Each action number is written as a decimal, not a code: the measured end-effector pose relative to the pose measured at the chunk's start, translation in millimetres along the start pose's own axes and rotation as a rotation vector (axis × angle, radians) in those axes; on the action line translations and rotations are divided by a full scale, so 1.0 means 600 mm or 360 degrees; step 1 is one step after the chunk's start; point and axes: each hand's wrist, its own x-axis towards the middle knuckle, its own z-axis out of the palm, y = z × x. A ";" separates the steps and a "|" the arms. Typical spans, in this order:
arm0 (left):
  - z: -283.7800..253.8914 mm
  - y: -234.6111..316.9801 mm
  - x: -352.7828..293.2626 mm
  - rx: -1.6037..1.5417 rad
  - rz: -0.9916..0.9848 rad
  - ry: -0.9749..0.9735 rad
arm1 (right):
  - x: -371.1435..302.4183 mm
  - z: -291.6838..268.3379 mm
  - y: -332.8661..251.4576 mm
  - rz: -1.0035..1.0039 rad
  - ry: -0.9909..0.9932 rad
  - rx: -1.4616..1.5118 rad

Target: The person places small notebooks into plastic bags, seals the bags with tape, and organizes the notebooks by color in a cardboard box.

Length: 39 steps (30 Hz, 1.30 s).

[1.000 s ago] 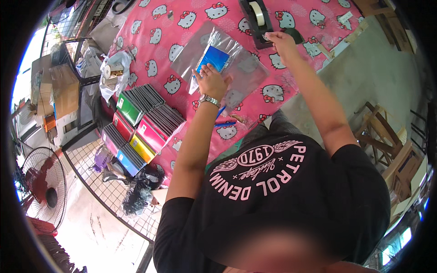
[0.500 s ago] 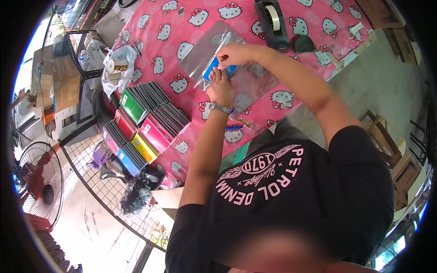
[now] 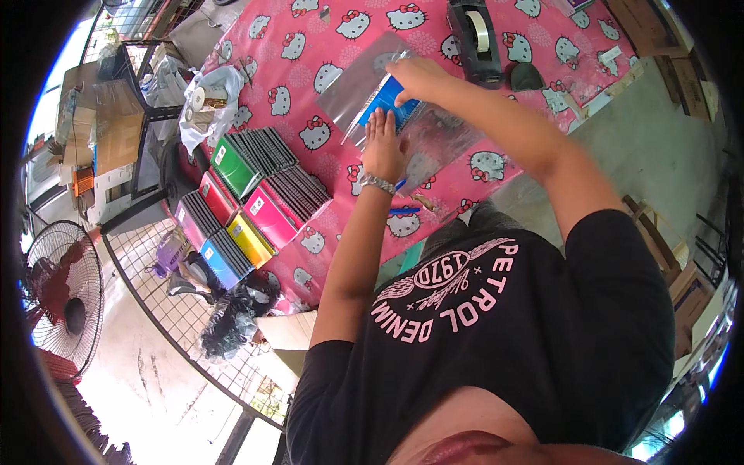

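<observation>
A small blue spiral notebook lies on clear plastic sheeting, which looks like a bag, on the table. My left hand, with a metal band at the wrist, rests with fingers stretched flat over the notebook's near edge. From the right my right hand grips the notebook's far right side, thumb on the blue cover and fingers around the edge. Whether those fingers also pinch the plastic is hidden. More clear plastic spreads under and right of my hands. Beside my left wrist lies a blue pen.
Stacks of spiral notebooks in several colours stand at the table's left edge. A black tape dispenser sits at the back, near a dark rounded object. A white plastic bag and a fan are at left.
My right hand has moved off my left fingertips, up and right along the notebook, baring more of its blue cover. My left fingers have straightened out. The whole view has shifted slightly.
</observation>
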 end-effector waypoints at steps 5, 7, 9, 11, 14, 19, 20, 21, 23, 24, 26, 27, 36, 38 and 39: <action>-0.038 -0.078 0.017 -0.0343 -0.0251 0.0166 | -0.135 0.007 -0.024 0.1125 -0.0031 0.0986; -0.039 -0.122 0.043 -0.0729 -0.0547 0.0005 | -0.176 0.063 -0.087 0.1440 -0.0303 0.2006; -0.058 -0.152 0.091 -0.1106 -0.0851 -0.0441 | -0.165 0.084 -0.140 0.1445 -0.0178 0.2627; -0.086 -0.128 0.106 -0.1196 -0.0861 -0.0571 | -0.164 0.059 -0.165 0.1520 0.0040 0.2659; -0.174 -0.020 0.093 -0.1766 -0.0828 -0.0718 | -0.220 -0.063 -0.137 0.1360 0.0163 0.2493; -0.145 -0.018 0.007 -0.2348 -0.0979 -0.0681 | -0.265 -0.062 -0.073 0.1143 -0.0111 0.2502; -0.130 -0.017 -0.002 -0.2367 -0.0956 -0.0650 | -0.267 -0.059 -0.063 0.1098 -0.0163 0.2398; -0.124 -0.025 -0.008 -0.2484 -0.1012 -0.0723 | -0.272 -0.058 -0.053 0.1003 -0.0153 0.2307; -0.109 -0.035 -0.009 -0.2264 -0.0729 -0.0578 | -0.279 -0.058 -0.039 0.0820 -0.0146 0.2126; -0.103 -0.037 -0.009 -0.2151 -0.0596 -0.0506 | -0.275 -0.060 -0.032 0.0655 -0.0104 0.1859; -0.086 -0.038 -0.004 -0.2150 -0.0520 -0.0568 | -0.255 -0.060 -0.017 0.0324 -0.0024 0.1321; -0.076 -0.036 0.009 -0.2262 -0.0561 -0.0703 | -0.241 -0.058 -0.012 0.0262 -0.0103 0.1308; -0.078 0.012 0.036 -0.1104 0.0108 -0.0139 | -0.189 -0.031 -0.025 -0.0027 0.0094 0.1127; -0.098 0.040 0.026 -0.0726 0.0227 -0.0008 | -0.204 -0.025 -0.037 -0.0033 0.0271 0.0945; -0.107 0.051 0.019 -0.0729 0.0149 -0.0076 | -0.211 -0.025 -0.040 -0.0099 0.0303 0.0866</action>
